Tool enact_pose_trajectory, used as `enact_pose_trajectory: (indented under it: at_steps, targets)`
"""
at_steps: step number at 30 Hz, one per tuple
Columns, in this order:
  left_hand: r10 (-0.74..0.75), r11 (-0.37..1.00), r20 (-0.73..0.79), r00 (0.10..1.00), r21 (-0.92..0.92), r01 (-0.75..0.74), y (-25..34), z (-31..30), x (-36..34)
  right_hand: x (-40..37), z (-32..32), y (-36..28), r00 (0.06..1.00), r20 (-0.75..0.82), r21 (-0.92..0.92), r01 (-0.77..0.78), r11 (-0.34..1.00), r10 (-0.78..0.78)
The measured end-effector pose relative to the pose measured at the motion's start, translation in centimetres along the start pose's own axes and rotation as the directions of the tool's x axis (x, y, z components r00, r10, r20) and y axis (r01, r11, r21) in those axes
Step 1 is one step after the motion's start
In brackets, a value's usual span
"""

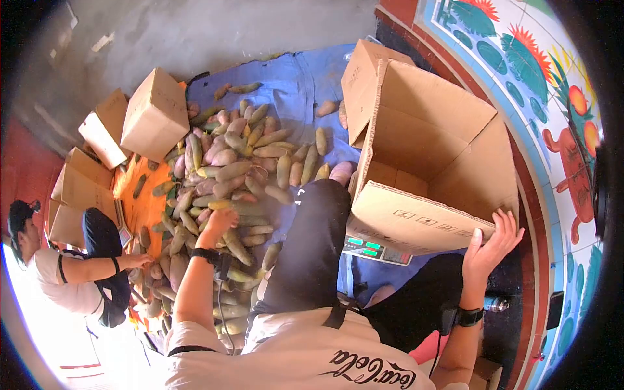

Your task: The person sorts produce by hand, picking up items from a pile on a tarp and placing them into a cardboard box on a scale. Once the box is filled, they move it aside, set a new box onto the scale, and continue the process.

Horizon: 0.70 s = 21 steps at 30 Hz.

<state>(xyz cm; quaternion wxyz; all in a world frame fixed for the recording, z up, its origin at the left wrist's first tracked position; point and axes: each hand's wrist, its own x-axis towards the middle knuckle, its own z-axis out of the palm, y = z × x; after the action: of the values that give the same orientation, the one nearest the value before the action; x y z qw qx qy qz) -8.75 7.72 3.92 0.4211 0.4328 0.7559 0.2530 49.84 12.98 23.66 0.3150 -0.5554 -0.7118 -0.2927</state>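
cardboard box (409,224) under a spread right hand (489,248), left hand (220,224) over root vegetables (233,171), its grip impossible to tell

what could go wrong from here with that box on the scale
The open box on the scale might shift if the right hand pushes its edge. The person's knee, close beside it, could bump it and disturb the reading. The vegetables by the left hand are loosely heaped, so some might roll.
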Motion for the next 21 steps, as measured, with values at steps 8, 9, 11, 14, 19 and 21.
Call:
enact_pose_trajectory:
  at_steps: [8,9,11,14,19,21]
  targets:
    - [-0.220,0.134,0.254,0.942,0.964,-0.229,-15.9,6.0,-2.0,-0.1,0.6,0.4,0.999,0.019,-0.078,0.027,0.997,-0.026]
    - [-0.225,0.140,0.256,0.940,0.963,-0.229,-15.7,6.4,-2.8,-0.1,0.7,0.4,1.000,0.008,-0.075,0.019,0.997,-0.019]
    - [-0.427,0.831,-0.172,0.888,0.312,0.461,-12.5,6.9,-5.6,-0.2,0.8,0.6,1.000,0.016,-0.077,0.020,0.997,-0.019]
    - [-0.460,0.767,-0.258,0.849,0.367,0.527,-9.8,7.0,-5.7,0.0,0.5,0.2,1.000,0.027,-0.089,0.015,0.996,-0.013]
    - [-0.226,0.741,-0.277,0.934,0.573,0.349,-12.4,6.5,-2.2,-0.1,0.9,0.2,0.999,-0.017,-0.065,0.033,0.997,-0.034]
    - [-0.263,0.726,-0.247,0.932,0.586,0.360,-10.7,6.1,-0.6,-0.3,0.8,0.4,1.000,-0.005,-0.086,0.021,0.996,-0.021]
